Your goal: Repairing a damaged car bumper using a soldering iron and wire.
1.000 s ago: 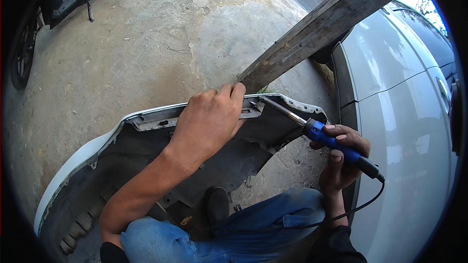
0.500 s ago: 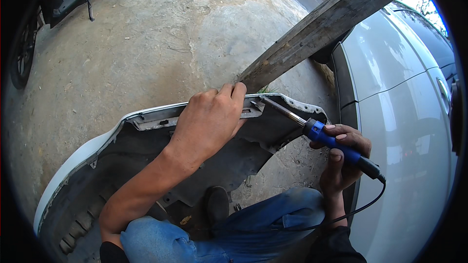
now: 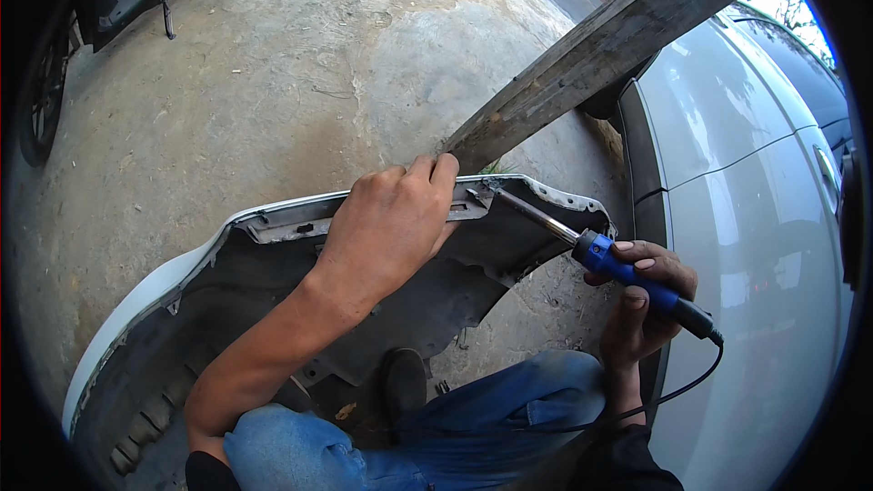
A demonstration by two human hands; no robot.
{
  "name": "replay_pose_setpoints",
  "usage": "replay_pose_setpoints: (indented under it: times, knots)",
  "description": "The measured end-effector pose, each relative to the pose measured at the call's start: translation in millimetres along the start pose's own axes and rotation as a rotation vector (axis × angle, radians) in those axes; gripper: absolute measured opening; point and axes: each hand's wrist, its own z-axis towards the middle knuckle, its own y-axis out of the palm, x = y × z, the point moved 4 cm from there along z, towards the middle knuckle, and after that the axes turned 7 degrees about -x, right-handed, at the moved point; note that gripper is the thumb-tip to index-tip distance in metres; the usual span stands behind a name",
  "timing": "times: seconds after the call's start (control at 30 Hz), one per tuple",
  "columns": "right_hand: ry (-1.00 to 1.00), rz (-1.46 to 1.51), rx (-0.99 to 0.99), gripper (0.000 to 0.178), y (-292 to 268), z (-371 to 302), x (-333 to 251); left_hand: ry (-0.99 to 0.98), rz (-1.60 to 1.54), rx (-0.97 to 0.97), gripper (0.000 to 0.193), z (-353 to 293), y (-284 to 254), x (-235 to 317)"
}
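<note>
A white car bumper lies in front of me with its dark inner side facing up. My left hand is closed over its upper edge, fingers hooked on the far side and the thumb side hidden. In my right hand I hold a soldering iron by its blue handle, its metal shaft slanting up and left. The tip touches or nearly touches the bumper's edge just right of my left hand, by a light grey strip. A black cord trails from the handle toward my lap.
A wooden post rises beyond the bumper and leans to the upper right. Close on the right stands a white car. At the upper left a motorbike is parked on the concrete floor. My bent knees flank the bumper's inside.
The soldering iron and my right hand have shifted slightly right and down, the tip moving a little along the edge. My left hand stays put. A motorbike on the far road has left view.
</note>
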Motion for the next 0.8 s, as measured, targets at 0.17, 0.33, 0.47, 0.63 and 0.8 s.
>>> replay_pose_setpoints:
  times: [0.17, 0.33, 0.47, 0.63, 0.8]
  knots:
    - [0.012, 0.013, 0.008, 0.045, -1.5, -1.5, 0.7, -0.003, 0.008, 0.0, 0.047, 0.2, 1.0, -0.2]
    - [0.019, -0.02, 0.009, 0.044, -2.4, -1.3, 0.9, -0.002, 0.008, -0.004, 0.047, -0.4, -0.8, 0.8]
    - [0.016, 0.013, 0.006, 0.043, -0.6, -1.6, 0.3, -0.004, 0.005, 0.0, 0.047, -0.3, 0.4, 0.5]
    - [0.025, -0.014, -0.003, 0.043, 0.5, 0.3, 1.0, -0.001, 0.005, -0.002, 0.047, -1.7, -0.2, 0.6]
    - [0.032, -0.012, 0.02, 0.043, 0.1, -0.7, -0.4, -0.003, 0.007, 0.001, 0.047, -0.1, 0.2, 0.9]
